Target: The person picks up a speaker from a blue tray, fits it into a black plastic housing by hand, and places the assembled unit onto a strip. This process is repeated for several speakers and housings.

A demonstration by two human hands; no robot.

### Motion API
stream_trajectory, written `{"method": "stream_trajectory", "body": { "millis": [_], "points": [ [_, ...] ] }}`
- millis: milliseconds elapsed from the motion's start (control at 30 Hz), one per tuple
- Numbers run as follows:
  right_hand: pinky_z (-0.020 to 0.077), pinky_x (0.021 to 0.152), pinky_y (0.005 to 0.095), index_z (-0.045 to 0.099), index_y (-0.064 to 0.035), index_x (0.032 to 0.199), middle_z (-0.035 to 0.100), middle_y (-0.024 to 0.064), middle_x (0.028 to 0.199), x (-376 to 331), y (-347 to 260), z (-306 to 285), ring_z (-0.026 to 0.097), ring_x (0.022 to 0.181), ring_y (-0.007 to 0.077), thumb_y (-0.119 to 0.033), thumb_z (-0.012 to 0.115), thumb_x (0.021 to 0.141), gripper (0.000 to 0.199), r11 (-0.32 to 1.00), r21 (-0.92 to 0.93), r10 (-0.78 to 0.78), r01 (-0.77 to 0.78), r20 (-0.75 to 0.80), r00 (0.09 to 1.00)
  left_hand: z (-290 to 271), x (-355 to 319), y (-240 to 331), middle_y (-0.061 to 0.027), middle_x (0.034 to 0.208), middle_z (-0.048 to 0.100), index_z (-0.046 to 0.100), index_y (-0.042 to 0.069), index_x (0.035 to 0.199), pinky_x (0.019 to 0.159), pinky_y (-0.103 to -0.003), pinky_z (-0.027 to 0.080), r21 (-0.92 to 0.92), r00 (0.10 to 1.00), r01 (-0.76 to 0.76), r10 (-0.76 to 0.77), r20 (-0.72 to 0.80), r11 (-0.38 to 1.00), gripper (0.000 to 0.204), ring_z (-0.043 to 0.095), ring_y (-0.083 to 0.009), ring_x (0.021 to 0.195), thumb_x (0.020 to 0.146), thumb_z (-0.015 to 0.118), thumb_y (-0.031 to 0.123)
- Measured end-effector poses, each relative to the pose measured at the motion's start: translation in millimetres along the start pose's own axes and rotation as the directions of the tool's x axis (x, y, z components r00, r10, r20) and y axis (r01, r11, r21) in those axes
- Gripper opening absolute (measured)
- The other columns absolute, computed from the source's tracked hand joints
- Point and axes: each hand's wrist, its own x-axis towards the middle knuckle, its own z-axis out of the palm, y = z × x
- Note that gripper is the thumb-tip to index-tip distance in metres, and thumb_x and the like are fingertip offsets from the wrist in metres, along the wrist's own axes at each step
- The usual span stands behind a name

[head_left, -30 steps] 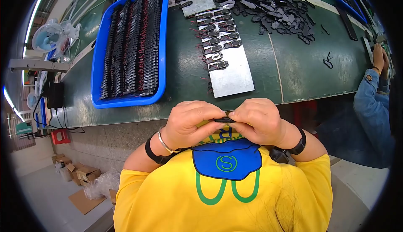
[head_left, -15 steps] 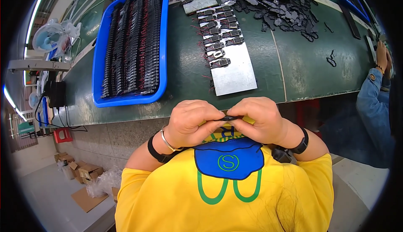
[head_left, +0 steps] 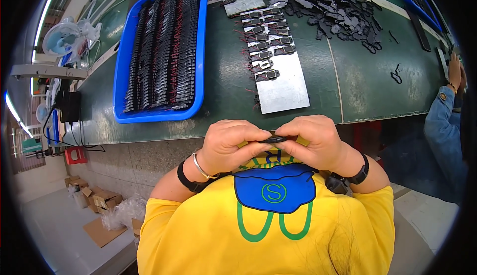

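Note:
A small black part (head_left: 273, 139) is pinched in front of my chest, just off the near table edge. It shows nearly edge-on, so its exact kind is unclear. My left hand (head_left: 229, 143) grips its left end between thumb and forefinger. At the opposite end, the thumb and forefinger of my right hand (head_left: 314, 143) are closed on it too. Beyond my hands lies a pale flat board (head_left: 283, 96) carrying two columns of small black speaker-like modules (head_left: 268, 75) with thin red wires. The board's near part is bare.
Left of the board stands a blue tray (head_left: 200, 66) packed with rows of black modules. A heap of flat black pieces (head_left: 333, 16) lies at the far right on the green table (head_left: 367, 91). Another person's hand (head_left: 454, 71) is at the right edge.
The view has shifted slightly, moving the table things a little to the right. Both hands keep their pinch on the black part, and a little more of it shows between the fingers.

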Motion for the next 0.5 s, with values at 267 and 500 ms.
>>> {"method": "stream_trajectory", "body": {
  "millis": [267,500],
  "points": [
    [0.0494,0.055,0.0333,0.064,-0.0027,0.087,0.063,0.0099,0.073,0.3,1.2,1.2,0.063,0.062,0.0266,-0.006,0.075,0.072,0.019,1.000,-0.012,-0.007,0.007,0.004,1.000,-1.2,-1.7,-0.4,-0.0097,0.081,0.071,0.070,0.002,0.090,0.060,-0.025,0.052,0.017,1.000,-0.010,0.010,-0.023,1.000,0.020,0.069,-0.0188,0.069,0.072,0.079,0.007],
    [0.0497,0.054,0.0334,0.064,-0.0020,0.085,0.064,0.0108,0.071,-1.5,6.0,2.8,0.063,0.061,0.0269,-0.007,0.077,0.070,0.020,0.995,-0.043,-0.095,0.094,-0.008,0.995,-2.8,-1.1,3.1,-0.0097,0.082,0.071,0.070,0.002,0.090,0.060,-0.024,0.051,0.006,0.998,0.070,-0.070,0.004,0.998,0.021,0.069,-0.0180,0.070,0.073,0.079,0.010]
  ]
}}
